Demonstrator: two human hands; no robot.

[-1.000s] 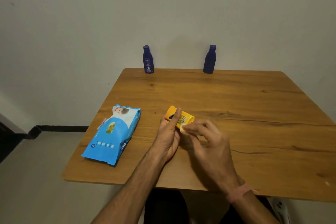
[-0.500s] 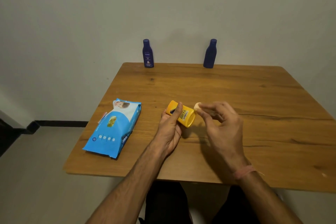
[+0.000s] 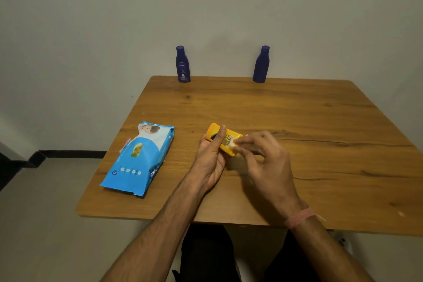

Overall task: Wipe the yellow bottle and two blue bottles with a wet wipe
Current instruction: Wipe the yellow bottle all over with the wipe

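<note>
My left hand grips the yellow bottle, which lies tilted just above the table's middle, thumb across its label. My right hand pinches a small wad of white wet wipe and presses it against the bottle's near end. Two dark blue bottles stand upright at the table's far edge by the wall: one with a label at the left, one plain at the right. Both are well beyond my hands.
A blue and white wet-wipe pack lies flat on the wooden table left of my hands. The wall rises right behind the far edge. The floor drops away at the left.
My right hand, held off the bottle's end half a second ago, has come back down and left so the wipe touches the bottle again. The left hand keeps its grip.
</note>
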